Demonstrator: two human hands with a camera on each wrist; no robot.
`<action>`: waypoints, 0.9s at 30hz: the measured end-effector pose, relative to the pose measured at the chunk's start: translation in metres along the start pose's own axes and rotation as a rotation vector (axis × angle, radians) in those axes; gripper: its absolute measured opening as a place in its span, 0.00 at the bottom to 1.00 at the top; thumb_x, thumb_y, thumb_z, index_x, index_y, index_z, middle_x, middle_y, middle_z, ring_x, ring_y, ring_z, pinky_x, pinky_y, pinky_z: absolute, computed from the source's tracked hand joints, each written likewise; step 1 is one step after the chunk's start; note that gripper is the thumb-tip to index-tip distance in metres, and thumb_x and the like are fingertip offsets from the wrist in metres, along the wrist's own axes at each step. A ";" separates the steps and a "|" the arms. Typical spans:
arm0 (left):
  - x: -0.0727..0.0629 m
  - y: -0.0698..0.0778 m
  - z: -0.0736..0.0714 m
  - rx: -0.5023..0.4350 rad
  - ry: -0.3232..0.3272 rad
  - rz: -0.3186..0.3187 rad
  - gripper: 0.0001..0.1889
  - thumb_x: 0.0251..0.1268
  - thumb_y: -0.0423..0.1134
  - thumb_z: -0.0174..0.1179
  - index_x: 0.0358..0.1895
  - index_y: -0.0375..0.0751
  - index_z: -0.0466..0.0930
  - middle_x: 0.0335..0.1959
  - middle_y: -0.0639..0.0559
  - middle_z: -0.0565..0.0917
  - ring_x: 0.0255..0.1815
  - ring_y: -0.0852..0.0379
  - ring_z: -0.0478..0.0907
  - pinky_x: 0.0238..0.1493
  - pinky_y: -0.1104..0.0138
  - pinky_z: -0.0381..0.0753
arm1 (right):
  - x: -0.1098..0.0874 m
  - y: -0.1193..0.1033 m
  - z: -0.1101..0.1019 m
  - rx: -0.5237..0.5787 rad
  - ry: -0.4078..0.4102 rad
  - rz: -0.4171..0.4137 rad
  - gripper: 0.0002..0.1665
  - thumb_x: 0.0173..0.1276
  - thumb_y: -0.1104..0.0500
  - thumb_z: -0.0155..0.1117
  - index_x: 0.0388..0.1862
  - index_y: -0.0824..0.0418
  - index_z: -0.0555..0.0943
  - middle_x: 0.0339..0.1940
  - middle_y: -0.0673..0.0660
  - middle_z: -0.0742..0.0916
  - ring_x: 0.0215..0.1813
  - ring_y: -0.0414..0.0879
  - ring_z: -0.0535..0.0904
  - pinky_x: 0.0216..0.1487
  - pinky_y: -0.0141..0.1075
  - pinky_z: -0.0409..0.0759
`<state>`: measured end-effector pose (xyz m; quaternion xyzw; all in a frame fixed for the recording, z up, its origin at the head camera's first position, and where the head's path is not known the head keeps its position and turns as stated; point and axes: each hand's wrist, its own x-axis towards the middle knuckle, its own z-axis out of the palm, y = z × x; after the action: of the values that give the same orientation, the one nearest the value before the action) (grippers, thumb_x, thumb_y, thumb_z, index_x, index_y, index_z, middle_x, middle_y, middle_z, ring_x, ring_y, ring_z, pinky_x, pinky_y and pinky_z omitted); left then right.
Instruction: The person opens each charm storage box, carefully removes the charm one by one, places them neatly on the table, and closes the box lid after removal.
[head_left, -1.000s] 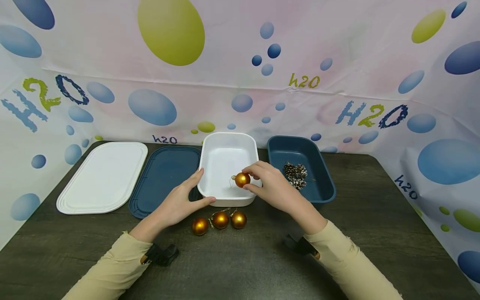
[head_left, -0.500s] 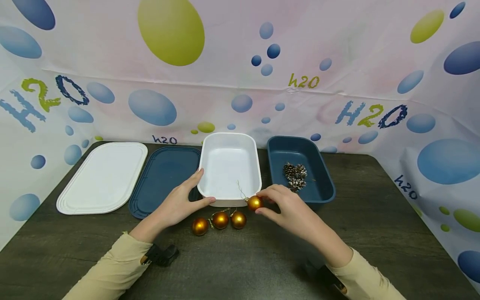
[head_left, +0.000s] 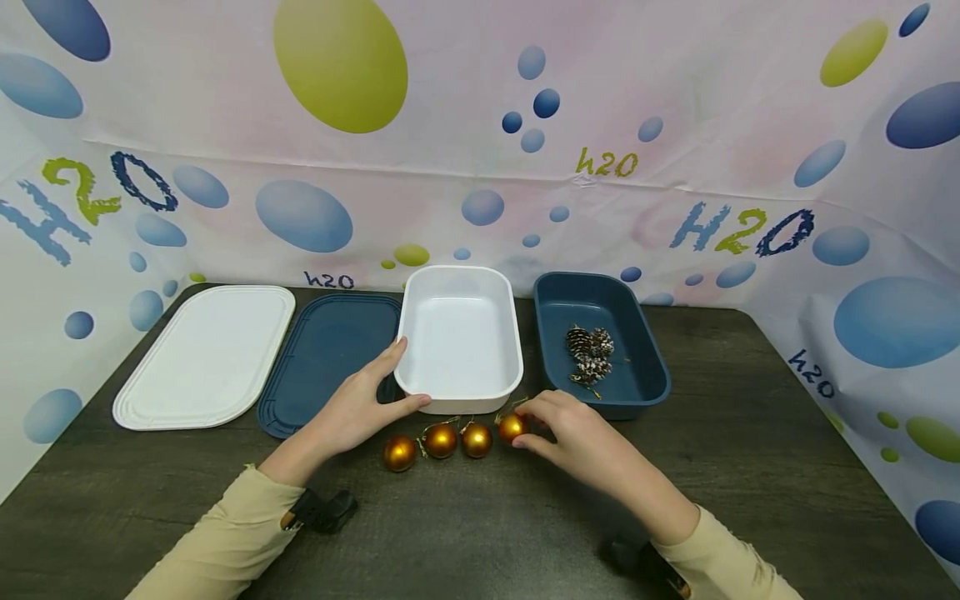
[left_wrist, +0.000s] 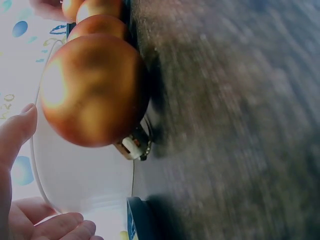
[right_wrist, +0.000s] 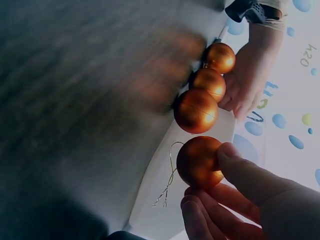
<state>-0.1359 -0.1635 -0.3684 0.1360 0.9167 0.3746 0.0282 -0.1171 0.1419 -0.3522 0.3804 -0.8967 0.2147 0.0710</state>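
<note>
My right hand (head_left: 573, 433) pinches a gold Christmas bauble (head_left: 512, 428) between thumb and fingers, just in front of the white bin's near right corner. A thread loop hangs from that bauble (right_wrist: 200, 162) in the right wrist view. Three more gold baubles lie in a row on the table to its left, among them a middle one (head_left: 440, 440). With fingers spread, my left hand (head_left: 360, 412) rests against the near left corner of the white bin (head_left: 457, 407), whose inside shows bare. In the left wrist view the leftmost bauble (left_wrist: 95, 90) looms close.
A dark blue bin (head_left: 641, 400) right of the white one holds several frosted pine cones (head_left: 590, 346). On the left lie a white lid (head_left: 206, 358) and a dark blue lid (head_left: 337, 346). A printed curtain (head_left: 480, 125) hangs behind the table.
My right hand has brought the bauble out from over the white bin, toward me and down, to the right end of the row. The left hand has stayed put.
</note>
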 end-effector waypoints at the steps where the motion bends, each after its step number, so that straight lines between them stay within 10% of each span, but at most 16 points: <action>1: 0.000 0.000 0.000 0.001 0.000 0.000 0.52 0.56 0.67 0.60 0.77 0.46 0.44 0.77 0.48 0.47 0.74 0.40 0.47 0.65 0.41 0.57 | 0.000 0.000 0.001 -0.005 0.002 -0.001 0.15 0.60 0.55 0.71 0.43 0.61 0.82 0.39 0.50 0.83 0.39 0.42 0.77 0.39 0.34 0.78; 27: 0.000 0.001 0.000 0.001 -0.004 -0.001 0.52 0.56 0.66 0.60 0.77 0.46 0.44 0.76 0.49 0.47 0.74 0.41 0.47 0.65 0.42 0.57 | 0.001 0.005 0.009 -0.053 -0.055 0.012 0.15 0.59 0.56 0.72 0.41 0.62 0.83 0.37 0.52 0.84 0.40 0.44 0.79 0.42 0.37 0.79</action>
<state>-0.1356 -0.1633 -0.3679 0.1364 0.9169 0.3740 0.0299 -0.1212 0.1404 -0.3613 0.3789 -0.9059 0.1811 0.0552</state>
